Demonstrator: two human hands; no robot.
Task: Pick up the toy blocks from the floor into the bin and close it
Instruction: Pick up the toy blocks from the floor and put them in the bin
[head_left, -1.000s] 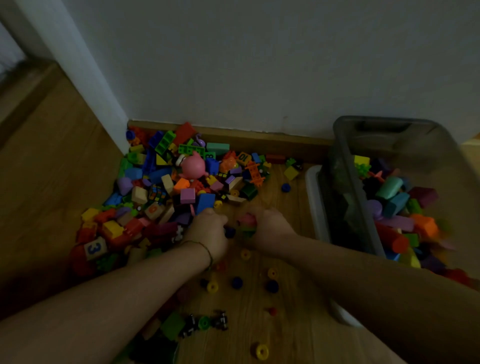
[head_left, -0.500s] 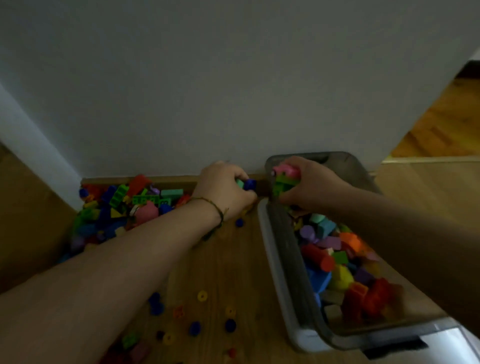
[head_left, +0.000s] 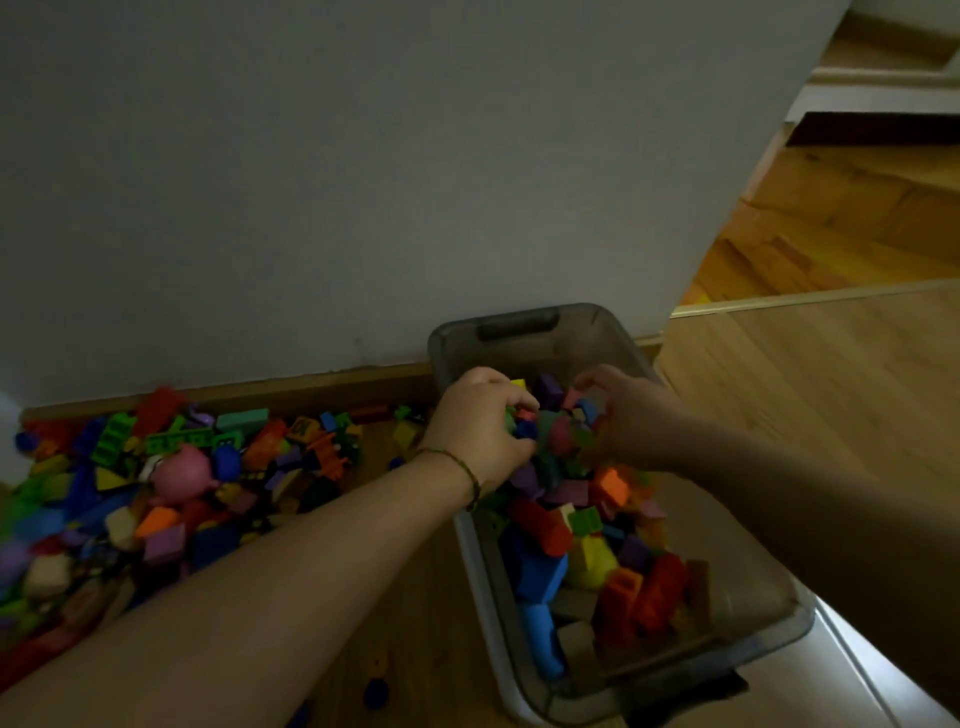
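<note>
Toy blocks (head_left: 171, 499) are hard plastic, I judge: light, stiff and not fragile, but smooth and small, so a handful slips easily out of the fingers. The best hold is to scoop them from two sides with cupped palms. Most lie in a heap on the floor (head_left: 779, 415) at nine o'clock from the bin (head_left: 597, 332), and many are already inside it.

My left hand (head_left: 478, 431) is over the bin, its fingers curled round a few small blocks, blue and green. My right hand (head_left: 628, 421), at three o'clock from it, has curled fingers too, but the pink pieces beside it are blurred and I cannot tell if it holds them.

A pink round toy (head_left: 182, 473) sits in the heap. The wall (head_left: 311, 208) at twelve o'clock limits the reach behind. The pale lid (head_left: 857, 670), I believe, lies under the bin, so it must come out before closing.
</note>
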